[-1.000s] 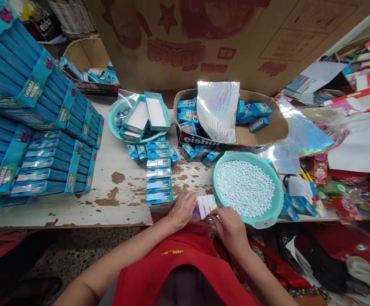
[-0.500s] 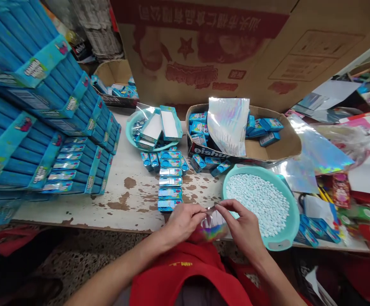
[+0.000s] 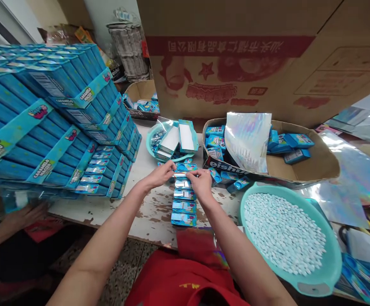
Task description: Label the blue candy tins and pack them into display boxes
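A column of small blue candy boxes (image 3: 184,207) stands on the worn white table, several with shiny strips across their tops. Near the column's far end, my left hand (image 3: 162,175) pinches the left end of a small shiny sticker strip (image 3: 181,174). My right hand (image 3: 201,183) pinches its right end, and the strip lies across the top of one box. Fingertips partly hide that box. Behind it, the farthest box (image 3: 186,167) shows a blue top. A shiny, see-through sheet (image 3: 200,246) rests at the table edge over my red apron.
Stacked trays of blue boxes (image 3: 60,127) fill the left. A turquoise basin of white candies (image 3: 283,233) stands at right, a smaller turquoise bowl (image 3: 149,146) behind the column. An open carton (image 3: 312,163) and a large cardboard box (image 3: 235,25) stand behind. Another person's hand (image 3: 25,219) is at lower left.
Both hands have moved from the shiny sheet at the table edge forward to the column's far end, now with a strip between them. The view has shifted; another person's hand has appeared at left.
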Demonstrator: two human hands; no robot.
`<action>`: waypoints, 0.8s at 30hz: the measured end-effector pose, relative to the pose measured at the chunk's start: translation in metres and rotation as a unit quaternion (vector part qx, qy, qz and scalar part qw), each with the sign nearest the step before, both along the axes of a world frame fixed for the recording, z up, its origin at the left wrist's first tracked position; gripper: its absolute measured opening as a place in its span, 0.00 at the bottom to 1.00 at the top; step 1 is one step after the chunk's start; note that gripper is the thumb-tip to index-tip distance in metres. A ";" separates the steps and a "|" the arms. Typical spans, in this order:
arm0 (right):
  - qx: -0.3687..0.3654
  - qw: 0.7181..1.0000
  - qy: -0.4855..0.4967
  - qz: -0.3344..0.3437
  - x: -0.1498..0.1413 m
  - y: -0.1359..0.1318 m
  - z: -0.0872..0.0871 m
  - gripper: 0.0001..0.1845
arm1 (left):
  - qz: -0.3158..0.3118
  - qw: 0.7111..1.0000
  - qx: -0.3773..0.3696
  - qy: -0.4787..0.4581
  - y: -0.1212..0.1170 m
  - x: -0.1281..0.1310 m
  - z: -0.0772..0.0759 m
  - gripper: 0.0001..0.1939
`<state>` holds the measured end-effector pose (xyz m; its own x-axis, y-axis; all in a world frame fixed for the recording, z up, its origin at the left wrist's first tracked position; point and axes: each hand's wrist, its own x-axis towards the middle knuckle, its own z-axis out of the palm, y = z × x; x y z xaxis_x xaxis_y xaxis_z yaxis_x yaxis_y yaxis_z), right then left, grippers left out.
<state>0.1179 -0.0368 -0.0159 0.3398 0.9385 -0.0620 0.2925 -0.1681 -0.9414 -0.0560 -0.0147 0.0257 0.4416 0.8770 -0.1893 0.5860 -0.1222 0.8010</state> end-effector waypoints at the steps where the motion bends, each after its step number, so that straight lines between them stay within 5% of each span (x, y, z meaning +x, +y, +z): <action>1: -0.003 1.000 0.003 -0.002 -0.001 0.001 -0.004 0.07 | -0.001 1.000 -0.005 -0.008 0.001 0.001 -0.006 0.04; 4: -0.015 1.000 0.021 -0.014 0.001 -0.001 -0.013 0.09 | 0.036 0.999 -0.007 -0.022 0.000 0.005 -0.023 0.05; 8: -0.029 0.997 0.053 -0.054 0.007 -0.005 -0.019 0.20 | 0.163 0.985 0.005 0.053 -0.017 0.013 -0.042 0.10; 11: -0.037 0.996 0.055 -0.057 0.007 -0.004 -0.018 0.25 | 0.251 0.968 -0.001 -0.002 -0.040 0.026 -0.046 0.20; 15: -0.074 0.995 0.057 -0.032 0.005 0.005 -0.016 0.25 | 0.195 0.977 -0.053 -0.073 -0.059 0.037 -0.039 0.31; 19: -0.092 0.987 0.128 0.018 0.019 0.009 -0.008 0.20 | 0.160 0.981 -0.105 0.038 -0.056 0.023 -0.025 0.30; 22: -0.058 0.988 0.137 0.036 0.049 -0.015 0.000 0.21 | 0.225 0.969 0.046 0.092 -0.073 0.022 -0.010 0.25; 24: -0.016 0.994 0.104 0.027 0.073 -0.047 0.003 0.20 | 0.204 0.964 0.168 0.034 -0.102 0.040 -0.002 0.20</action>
